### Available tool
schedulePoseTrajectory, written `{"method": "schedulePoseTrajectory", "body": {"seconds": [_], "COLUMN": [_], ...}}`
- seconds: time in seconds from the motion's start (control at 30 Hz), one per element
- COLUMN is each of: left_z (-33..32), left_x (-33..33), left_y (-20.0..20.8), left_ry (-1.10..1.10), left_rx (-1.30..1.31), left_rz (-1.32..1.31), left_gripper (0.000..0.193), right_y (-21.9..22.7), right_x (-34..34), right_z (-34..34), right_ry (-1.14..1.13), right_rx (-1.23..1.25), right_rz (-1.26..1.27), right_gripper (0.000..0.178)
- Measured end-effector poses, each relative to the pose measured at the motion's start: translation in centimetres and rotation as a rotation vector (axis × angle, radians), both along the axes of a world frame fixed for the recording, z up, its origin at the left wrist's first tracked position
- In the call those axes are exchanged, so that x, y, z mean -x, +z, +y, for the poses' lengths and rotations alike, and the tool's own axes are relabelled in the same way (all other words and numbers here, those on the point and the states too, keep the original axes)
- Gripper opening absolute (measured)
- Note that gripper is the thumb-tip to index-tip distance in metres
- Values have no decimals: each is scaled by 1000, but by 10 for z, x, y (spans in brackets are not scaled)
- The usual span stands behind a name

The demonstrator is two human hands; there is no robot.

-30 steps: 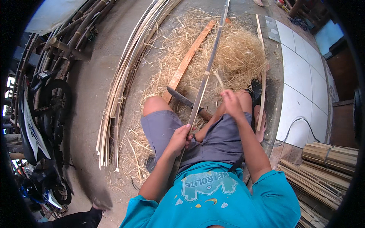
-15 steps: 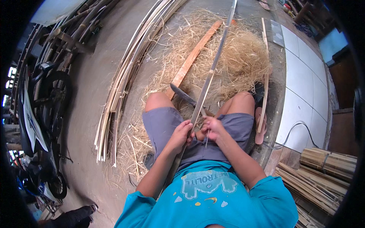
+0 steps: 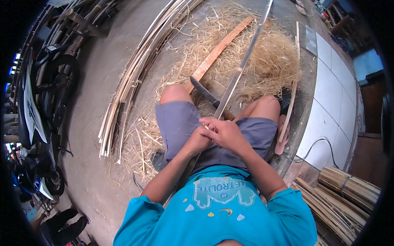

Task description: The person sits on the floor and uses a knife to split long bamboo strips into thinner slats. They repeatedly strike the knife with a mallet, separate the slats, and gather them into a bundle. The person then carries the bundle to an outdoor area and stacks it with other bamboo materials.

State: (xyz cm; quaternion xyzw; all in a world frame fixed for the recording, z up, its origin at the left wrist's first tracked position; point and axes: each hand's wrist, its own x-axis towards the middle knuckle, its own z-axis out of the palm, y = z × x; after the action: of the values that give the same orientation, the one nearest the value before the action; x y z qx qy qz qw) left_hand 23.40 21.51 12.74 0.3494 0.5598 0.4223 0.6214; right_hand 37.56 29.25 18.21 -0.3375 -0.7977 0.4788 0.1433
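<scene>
A long narrow bamboo strip [image 3: 241, 67] slants from the far right down across my lap and under my left forearm. My left hand [image 3: 198, 141] is closed round it near my lap. Over the left fingers lies my right hand [image 3: 226, 133], its fingers bent and pressed together at the strip. A small pale bit shows between the two hands; what the right fingers pinch is mostly hidden. Just beyond my hands a knife [image 3: 204, 92] with a dark blade and a brown handle lies between my knees, untouched, passing beneath the strip.
A flat orange-brown board [image 3: 221, 49] lies on a heap of curly shavings [image 3: 273, 57]. Long split strips [image 3: 133, 78] are bundled at the left, with a motorcycle [image 3: 35, 102] beyond. A thin strip [image 3: 296, 61], a sandal [image 3: 282, 139] and tied slat bundles [image 3: 349, 184] are at the right.
My right hand has moved left and up onto my left hand; the two were apart before. A thin strand that hung below the right hand no longer shows. The view has shifted slightly.
</scene>
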Motion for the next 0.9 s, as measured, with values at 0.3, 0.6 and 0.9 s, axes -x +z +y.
{"method": "schedulePoseTrajectory", "body": {"seconds": [0.3, 0.6, 0.9], "left_z": [4, 16, 3], "left_x": [9, -2, -4], "left_y": [15, 9, -57], "left_ry": [200, 142, 7], "left_rx": [359, 339, 108], "left_rz": [-466, -453, -265], "left_gripper": [23, 30, 37], "right_y": [-74, 2, 6], "right_x": [-33, -33, -25], "right_z": [-33, -22, -21], "right_ry": [-429, -259, -80], "right_rx": [1083, -367, 95], "right_rz": [603, -70, -95], "right_gripper": [24, 31, 26]}}
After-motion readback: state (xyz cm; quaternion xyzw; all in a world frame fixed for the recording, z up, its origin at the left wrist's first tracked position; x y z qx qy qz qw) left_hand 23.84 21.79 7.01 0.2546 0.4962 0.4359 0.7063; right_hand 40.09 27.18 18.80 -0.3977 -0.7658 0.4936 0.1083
